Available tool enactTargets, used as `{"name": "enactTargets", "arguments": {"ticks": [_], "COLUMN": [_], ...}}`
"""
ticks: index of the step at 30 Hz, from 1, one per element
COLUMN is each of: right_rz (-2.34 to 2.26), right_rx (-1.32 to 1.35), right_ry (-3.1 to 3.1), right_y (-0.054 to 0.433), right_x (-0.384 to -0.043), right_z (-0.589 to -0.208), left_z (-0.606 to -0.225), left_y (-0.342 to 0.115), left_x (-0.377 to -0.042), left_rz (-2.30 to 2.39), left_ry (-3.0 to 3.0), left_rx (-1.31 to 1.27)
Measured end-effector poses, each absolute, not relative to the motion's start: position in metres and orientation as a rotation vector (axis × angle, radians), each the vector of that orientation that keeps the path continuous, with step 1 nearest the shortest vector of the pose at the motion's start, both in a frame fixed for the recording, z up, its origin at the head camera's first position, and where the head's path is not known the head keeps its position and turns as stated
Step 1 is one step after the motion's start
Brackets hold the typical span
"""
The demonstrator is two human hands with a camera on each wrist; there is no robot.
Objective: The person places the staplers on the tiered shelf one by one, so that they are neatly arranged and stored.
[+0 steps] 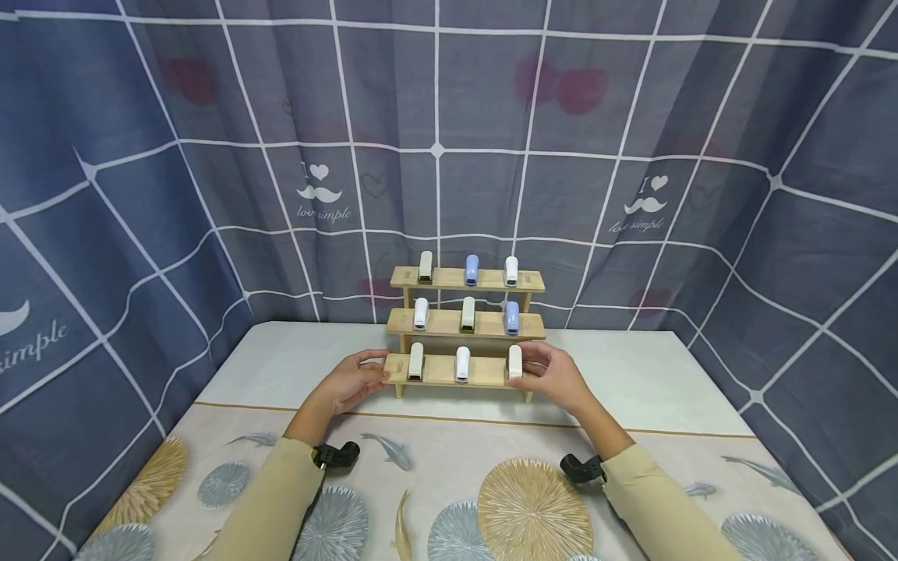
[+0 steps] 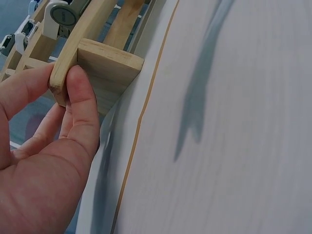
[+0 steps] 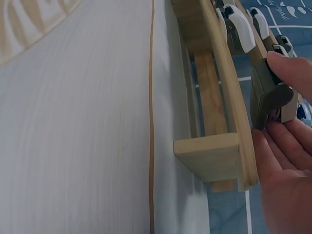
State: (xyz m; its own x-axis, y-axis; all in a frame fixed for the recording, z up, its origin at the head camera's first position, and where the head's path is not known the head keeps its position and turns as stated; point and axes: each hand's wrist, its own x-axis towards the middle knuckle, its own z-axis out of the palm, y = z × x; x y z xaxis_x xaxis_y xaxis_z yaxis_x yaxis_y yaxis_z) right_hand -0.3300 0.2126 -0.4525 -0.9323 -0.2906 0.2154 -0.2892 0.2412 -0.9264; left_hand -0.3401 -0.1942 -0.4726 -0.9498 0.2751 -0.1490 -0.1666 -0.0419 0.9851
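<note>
A three-tier wooden stand [image 1: 438, 371] carries small staplers in rows of three. My left hand [image 1: 351, 383] pinches the left end of the lowest shelf between thumb and fingers; the left wrist view shows the shelf edge [image 2: 66, 66] between them. At the right end of that shelf, my right hand [image 1: 554, 378] grips a cream stapler [image 1: 515, 362], whose dark grey base [image 3: 265, 95] faces the right wrist camera. On the same shelf stand another cream stapler [image 1: 416, 362] at the left and a white stapler [image 1: 462, 365] in the middle.
The middle shelf holds white, cream and blue staplers [image 1: 512, 318]; the top shelf holds cream, blue [image 1: 472, 269] and white ones. Under the stand is a white table surface [image 1: 295, 351], with a patterned cloth [image 1: 449, 460] in front. A blue checked curtain [image 1: 393, 187] hangs behind.
</note>
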Motion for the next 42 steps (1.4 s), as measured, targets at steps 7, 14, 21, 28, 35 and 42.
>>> {"name": "enactTargets", "arguments": {"ticks": [7, 14, 21, 28, 35, 42], "right_rz": [-1.761, -1.745, -1.738, -1.714, -1.709, -1.721], "right_rx": [-0.550, -0.561, -0.557, -0.546, -0.562, -0.563], "right_ry": [2.551, 2.557, 2.544, 2.551, 2.551, 2.534], "right_y": [0.2093, 0.2090, 0.2090, 0.2078, 0.2072, 0.2080], "right_x": [-0.3327, -0.3337, -0.3347, -0.3329, -0.3322, -0.3310], "right_z": [-0.4537, -0.4544, -0.4551, -0.4540, -0.4526, -0.4538], "left_z": [-0.4726, -0.4731, -0.4735, -0.4735, -0.4735, -0.4751], "left_y": [-0.1952, -0.1946, -0.1959, -0.1951, -0.1954, -0.1961], "left_x": [-0.3403, -0.3400, -0.3417, -0.3412, -0.3395, -0.3385], "left_rz": [2.074, 2.082, 2.085, 2.085, 2.083, 2.084], "left_ry": [1.926, 1.926, 1.913, 1.918, 1.931, 1.929], "left_rx": [0.137, 0.117, 0.119, 0.099, 0.088, 0.115]}}
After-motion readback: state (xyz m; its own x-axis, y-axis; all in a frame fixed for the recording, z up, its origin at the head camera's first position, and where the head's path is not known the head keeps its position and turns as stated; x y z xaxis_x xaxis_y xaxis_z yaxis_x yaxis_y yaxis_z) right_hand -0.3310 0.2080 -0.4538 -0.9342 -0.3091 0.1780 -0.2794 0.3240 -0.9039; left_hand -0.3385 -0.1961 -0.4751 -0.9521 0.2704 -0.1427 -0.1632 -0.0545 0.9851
